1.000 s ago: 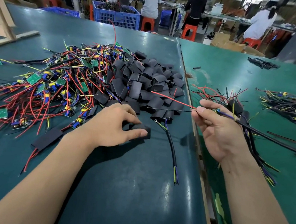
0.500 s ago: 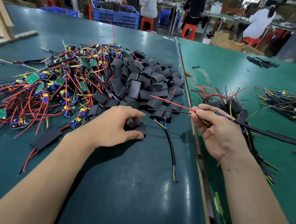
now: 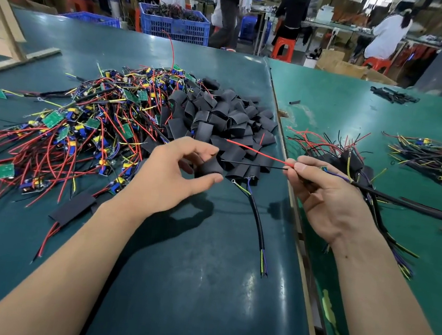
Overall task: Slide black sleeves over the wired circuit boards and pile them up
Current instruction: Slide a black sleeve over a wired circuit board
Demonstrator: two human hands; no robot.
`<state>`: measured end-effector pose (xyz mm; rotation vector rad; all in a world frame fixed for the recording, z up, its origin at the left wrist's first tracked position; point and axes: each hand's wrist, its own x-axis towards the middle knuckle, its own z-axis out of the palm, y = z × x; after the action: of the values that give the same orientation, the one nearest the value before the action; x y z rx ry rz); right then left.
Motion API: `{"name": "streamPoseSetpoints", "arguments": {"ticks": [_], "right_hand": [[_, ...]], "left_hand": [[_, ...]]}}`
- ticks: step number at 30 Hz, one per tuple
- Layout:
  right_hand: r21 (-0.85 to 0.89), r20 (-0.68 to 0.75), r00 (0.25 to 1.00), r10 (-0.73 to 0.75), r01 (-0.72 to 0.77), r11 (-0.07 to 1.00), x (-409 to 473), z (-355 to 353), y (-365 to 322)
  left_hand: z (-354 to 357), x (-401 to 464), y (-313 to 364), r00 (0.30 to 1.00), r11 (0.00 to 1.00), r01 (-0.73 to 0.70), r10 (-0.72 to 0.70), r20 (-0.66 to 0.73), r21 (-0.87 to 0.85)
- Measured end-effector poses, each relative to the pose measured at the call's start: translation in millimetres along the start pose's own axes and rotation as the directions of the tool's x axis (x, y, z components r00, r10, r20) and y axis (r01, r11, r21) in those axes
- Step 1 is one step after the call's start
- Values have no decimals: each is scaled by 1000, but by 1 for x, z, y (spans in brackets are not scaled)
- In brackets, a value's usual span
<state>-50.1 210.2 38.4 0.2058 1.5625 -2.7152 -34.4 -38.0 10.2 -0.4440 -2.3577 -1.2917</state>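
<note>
Head view, left to right: bare circuit boards [image 3: 62, 134] heaped left of frame; your left hand [image 3: 169, 178] pinches black sleeve [image 3: 210, 167] at centre; your right hand [image 3: 325, 197] pinches red wire [image 3: 257, 152] and black wire [image 3: 253, 165], finished pile [image 3: 351, 159] behind it.

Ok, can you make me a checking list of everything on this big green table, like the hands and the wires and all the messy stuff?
Surface: dark green table, with a lighter green table butted against it on the right.
Job's things: heap of black sleeves; heap of bare wired boards to its left; pile of sleeved boards on the right table.
Clutter: one flat sleeve lying apart; a second wire bundle far right.
Hands: left hand pinches one black sleeve; right hand pinches a board's red and black leads, pointed at the sleeve.
Cables: one loose black cable near the middle.
Surroundings: blue crate, orange stools, people at other benches.
</note>
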Motion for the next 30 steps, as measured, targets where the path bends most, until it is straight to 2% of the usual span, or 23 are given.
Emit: {"name": "streamPoseSetpoints", "arguments": {"ticks": [3,7,14,17,20,24,30], "right_hand": [[-2,13,1000,-8,8,1000,-2,1,-1],[-6,26,999,-19,19,1000,-4,3,-3],[-69,34,999,-40,42,997,-6,4,-1],[-97,53,998,-43,48,994,-7,4,0],[-138,77,996,-46,57,989,-7,4,1],[-222,120,990,-69,95,970,-9,5,3],[-237,122,993,-12,41,971,-15,19,16]], "left_hand": [[0,1,-1,996,996,-78,76,-57,-38],[2,1,-3,991,990,-128,125,-51,-54],[2,3,-6,979,990,-135,128,-160,-36],[2,2,-5,976,989,-149,145,-162,-17],[1,2,-3,978,986,-168,169,-119,20],[2,0,1,974,966,-226,227,9,129],[15,-3,10,945,917,-323,300,130,234]]}}
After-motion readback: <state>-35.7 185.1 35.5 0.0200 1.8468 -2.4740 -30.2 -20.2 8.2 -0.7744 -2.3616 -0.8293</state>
